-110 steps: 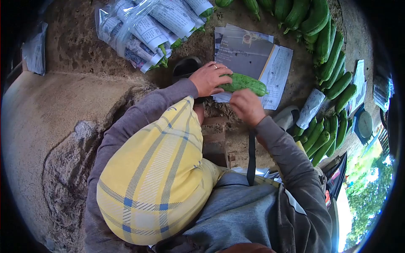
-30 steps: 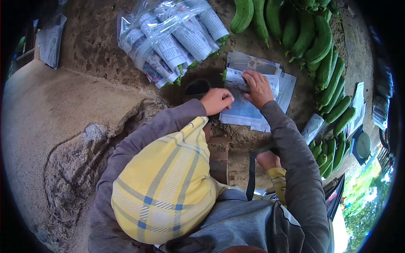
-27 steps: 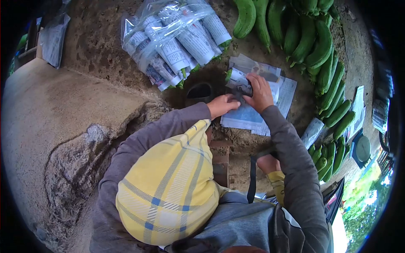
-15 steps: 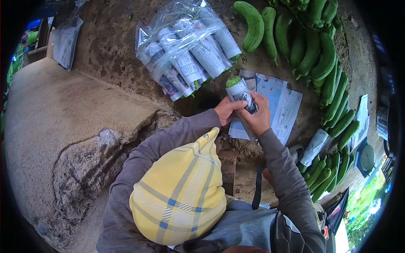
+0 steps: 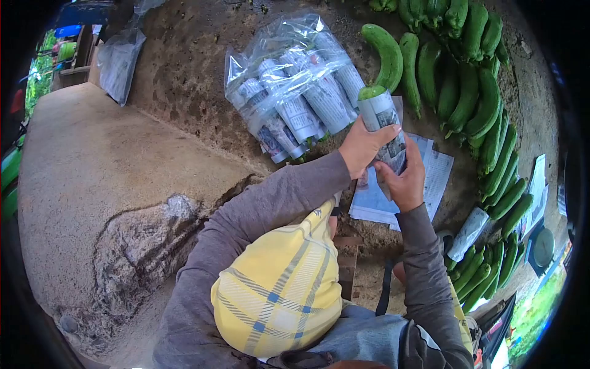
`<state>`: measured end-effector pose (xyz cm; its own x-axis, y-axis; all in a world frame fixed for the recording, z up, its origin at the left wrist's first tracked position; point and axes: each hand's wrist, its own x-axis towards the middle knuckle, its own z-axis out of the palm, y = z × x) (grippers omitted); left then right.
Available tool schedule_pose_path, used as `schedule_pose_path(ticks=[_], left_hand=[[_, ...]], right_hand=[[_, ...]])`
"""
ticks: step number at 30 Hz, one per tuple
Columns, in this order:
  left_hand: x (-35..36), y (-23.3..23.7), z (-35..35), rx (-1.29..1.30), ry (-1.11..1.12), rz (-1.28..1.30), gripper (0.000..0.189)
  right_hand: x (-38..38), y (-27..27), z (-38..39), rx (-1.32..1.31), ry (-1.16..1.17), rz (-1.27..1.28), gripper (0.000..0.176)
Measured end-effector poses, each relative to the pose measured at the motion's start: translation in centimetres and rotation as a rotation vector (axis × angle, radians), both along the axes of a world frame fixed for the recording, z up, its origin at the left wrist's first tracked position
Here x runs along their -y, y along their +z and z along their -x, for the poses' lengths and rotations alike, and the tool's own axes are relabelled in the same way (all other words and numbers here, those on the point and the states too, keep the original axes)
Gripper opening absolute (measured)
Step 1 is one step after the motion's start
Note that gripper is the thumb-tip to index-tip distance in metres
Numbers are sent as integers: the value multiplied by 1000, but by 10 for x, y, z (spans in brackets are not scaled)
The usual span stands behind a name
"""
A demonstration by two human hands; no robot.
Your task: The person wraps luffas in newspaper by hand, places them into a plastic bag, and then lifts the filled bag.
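Note:
My left hand (image 5: pixel 361 149) is wrapped round a long green cucumber (image 5: pixel 371 92) rolled in printed newspaper (image 5: pixel 380 114), with its rounded green end sticking out at the top. From the other side, my right hand (image 5: pixel 405 181) grips the lower part of the same roll, its thumb and fingers pressed on the paper. The roll is tilted above several flat newspaper sheets (image 5: pixel 433 178) on the ground. Left of the hands lies a clear plastic bag (image 5: pixel 289 80) packed with several paper-wrapped cucumbers.
Many unwrapped green cucumbers (image 5: pixel 462 98) lie along the top and right. Among them is one paper-wrapped roll (image 5: pixel 468 234). A round-dialled scale (image 5: pixel 542 248) stands at the far right. A rough concrete ledge (image 5: pixel 110 160) rises on the left, near another plastic bag (image 5: pixel 121 64).
Both hands have lifted the wrapped cucumber up and to the right, near the bag's edge. My left hand now lies higher along the roll. The whole view has shifted slightly.

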<state>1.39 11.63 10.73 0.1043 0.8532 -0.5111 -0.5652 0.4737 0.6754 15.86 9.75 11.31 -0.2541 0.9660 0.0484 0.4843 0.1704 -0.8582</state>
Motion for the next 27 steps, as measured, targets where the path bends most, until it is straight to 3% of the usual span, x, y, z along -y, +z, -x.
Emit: schedule_pose_path(ticks=[3,4,6,8,11,14,18,22,25,27], left_hand=[[-22,12,25,-367,-179,-129,39],[-34,29,45,-595,-329,-242,47],[-50,26,74,-1475,-409,-488,44],[-63,30,94,-1993,-331,-630,36],[-81,5,117,-2199,-529,-565,29],[-107,-12,119,-2191,-793,-496,25],[-129,2,122,-1923,-743,-286,30],[-145,-4,143,-1424,-621,-197,32],[-141,1,138,-1297,-554,-218,28],[-132,11,127,-1522,-531,-439,24]], right_hand=[[-11,-5,1,-428,-89,426,67],[-18,-6,0,-419,-93,414,65],[-31,1,-4,-434,-56,502,64],[-43,0,-6,-433,-13,505,61],[-55,-2,-4,-214,94,399,60],[-63,-8,6,-114,155,308,60],[-75,-14,22,-36,170,281,63],[-92,-5,37,-8,229,317,63],[-95,-7,48,65,237,243,60],[-93,-5,56,119,216,164,59]])
